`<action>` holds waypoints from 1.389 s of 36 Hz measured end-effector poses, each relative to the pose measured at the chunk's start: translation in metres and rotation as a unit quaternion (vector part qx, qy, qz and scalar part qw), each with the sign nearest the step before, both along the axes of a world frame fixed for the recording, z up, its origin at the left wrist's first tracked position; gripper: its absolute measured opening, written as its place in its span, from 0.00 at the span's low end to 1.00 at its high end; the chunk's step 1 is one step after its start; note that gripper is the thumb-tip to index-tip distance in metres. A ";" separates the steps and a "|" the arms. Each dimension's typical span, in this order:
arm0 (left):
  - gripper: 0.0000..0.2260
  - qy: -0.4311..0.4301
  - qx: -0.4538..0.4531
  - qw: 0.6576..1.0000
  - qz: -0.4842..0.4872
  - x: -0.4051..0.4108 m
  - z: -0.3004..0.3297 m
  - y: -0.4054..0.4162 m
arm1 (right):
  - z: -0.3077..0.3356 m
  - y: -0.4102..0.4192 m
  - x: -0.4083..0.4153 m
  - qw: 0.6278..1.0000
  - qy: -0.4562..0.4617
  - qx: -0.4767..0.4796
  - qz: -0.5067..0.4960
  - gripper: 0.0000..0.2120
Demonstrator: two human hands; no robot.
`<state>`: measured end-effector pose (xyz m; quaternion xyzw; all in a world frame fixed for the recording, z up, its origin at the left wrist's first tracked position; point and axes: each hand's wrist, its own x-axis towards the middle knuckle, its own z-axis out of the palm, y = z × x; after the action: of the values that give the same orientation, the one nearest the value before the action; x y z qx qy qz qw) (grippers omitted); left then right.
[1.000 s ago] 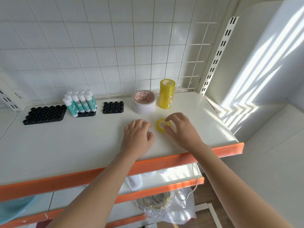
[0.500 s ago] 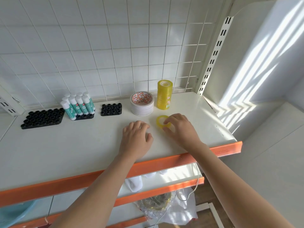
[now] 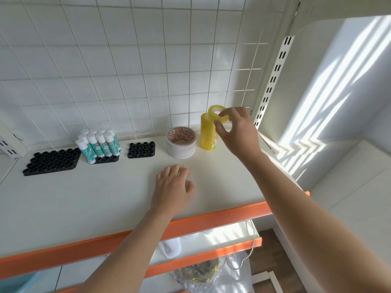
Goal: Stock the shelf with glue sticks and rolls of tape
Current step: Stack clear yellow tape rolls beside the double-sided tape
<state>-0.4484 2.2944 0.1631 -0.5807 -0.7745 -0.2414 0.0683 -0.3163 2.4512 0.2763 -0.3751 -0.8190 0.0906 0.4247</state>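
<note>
My right hand [image 3: 237, 132] pinches a small yellow tape roll [image 3: 216, 113], tilted, just above the top of a tall stack of yellow tape rolls [image 3: 207, 135] at the back right of the white shelf [image 3: 105, 193]. Left of the stack sits a pile of wide white tape rolls [image 3: 181, 142] with red print inside. Several glue sticks [image 3: 98, 144] with white caps and teal labels stand in a black holder [image 3: 106, 159]. My left hand [image 3: 173, 187] rests on the shelf, fingers relaxed, holding nothing.
Two more black holders stand without sticks: a large one [image 3: 51, 162] at the left and a small one [image 3: 141, 149] in the middle. A wire grid backs the shelf. An orange front edge [image 3: 211, 216] runs below; a lower shelf and a plastic bag [image 3: 211, 273] lie beneath.
My right hand lifted the small yellow roll off the shelf surface and carried it back and up to the top of the yellow stack. My left hand stayed in place.
</note>
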 end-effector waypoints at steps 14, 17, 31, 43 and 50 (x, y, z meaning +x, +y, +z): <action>0.15 0.005 0.005 1.000 0.000 0.000 -0.001 -0.001 | -0.002 0.024 -0.021 0.992 -0.109 -0.064 0.007 0.13; 0.15 0.004 0.007 1.000 -0.001 0.000 -0.001 0.000 | 0.000 0.025 -0.022 0.990 -0.119 -0.070 0.008 0.13; 0.17 0.003 -0.005 1.000 -0.001 -0.001 -0.001 0.000 | 0.005 0.022 -0.025 0.984 -0.151 -0.094 -0.004 0.14; 0.15 0.001 -0.004 1.000 -0.002 0.000 0.000 0.000 | 0.007 0.019 -0.027 0.980 -0.169 -0.103 -0.013 0.15; 0.16 -0.001 -0.018 1.000 -0.006 0.000 0.003 -0.001 | 0.007 0.010 -0.023 0.976 -0.192 -0.102 -0.011 0.18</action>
<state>-0.4487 2.2930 0.1665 -0.5862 -0.7752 -0.2288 0.0558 -0.3396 2.4612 0.2836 -0.4359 -0.8674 0.0954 0.2203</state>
